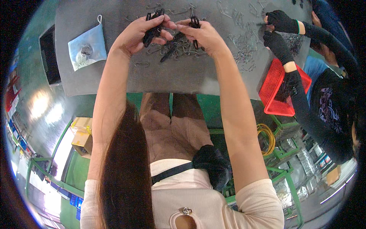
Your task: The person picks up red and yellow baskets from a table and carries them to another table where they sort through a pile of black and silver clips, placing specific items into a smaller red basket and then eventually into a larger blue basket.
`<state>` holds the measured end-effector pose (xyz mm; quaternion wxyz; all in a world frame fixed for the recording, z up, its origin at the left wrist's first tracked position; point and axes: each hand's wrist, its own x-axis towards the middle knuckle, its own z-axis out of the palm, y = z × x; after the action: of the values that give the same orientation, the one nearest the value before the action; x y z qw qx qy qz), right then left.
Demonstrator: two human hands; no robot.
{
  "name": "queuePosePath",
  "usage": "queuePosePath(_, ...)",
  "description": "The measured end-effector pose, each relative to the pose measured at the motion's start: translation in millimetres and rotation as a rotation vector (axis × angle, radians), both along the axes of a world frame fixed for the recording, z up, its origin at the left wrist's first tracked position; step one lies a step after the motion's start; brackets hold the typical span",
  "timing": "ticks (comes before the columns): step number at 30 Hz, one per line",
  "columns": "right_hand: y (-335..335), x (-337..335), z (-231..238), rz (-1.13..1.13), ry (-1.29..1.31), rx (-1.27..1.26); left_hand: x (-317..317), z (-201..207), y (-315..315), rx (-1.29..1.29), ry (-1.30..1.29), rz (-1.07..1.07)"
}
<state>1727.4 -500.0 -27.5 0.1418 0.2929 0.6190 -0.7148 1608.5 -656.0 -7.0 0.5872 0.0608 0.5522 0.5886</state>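
My left hand (135,35) is closed around several slim black plastic pieces (151,33) with slots in them. A similar black piece (195,23) is gripped in my right hand (209,37), its ends sticking out past the fingers. The fingertips of both hands come close together over the table; what lies between them is too small to make out. Below them a longer black piece (169,52) slants down toward the table. Bent metal wire hooks (187,51) lie scattered under and around my hands.
A grey table (114,82) carries more wire hooks (244,49) at right. A light blue pouch (87,47) lies at left. A co-worker's black-gloved hands (280,44) are at the right, above a red basket (267,101). Beside the table's left edge is a black bin (49,57).
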Motion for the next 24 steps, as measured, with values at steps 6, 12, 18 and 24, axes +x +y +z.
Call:
queuePosePath(6, -20, -3, 7, -0.031, 0.078, -0.259, 1, -1, -7, 0.056, -0.02, 0.016)
queuePosePath(12, -19, 1, 10, -0.078, 0.005, -0.337, 4, -1, -12, 0.042, 0.023, 0.024)
queuePosePath(18, -17, 5, 15, -0.115, -0.033, -0.564, 0, -1, -15, 0.141, -0.051, -0.064)
queuePosePath(24, -17, 13, 0, -0.069, -0.072, -0.674, 9, 4, -17, 0.098, -0.042, -0.042)
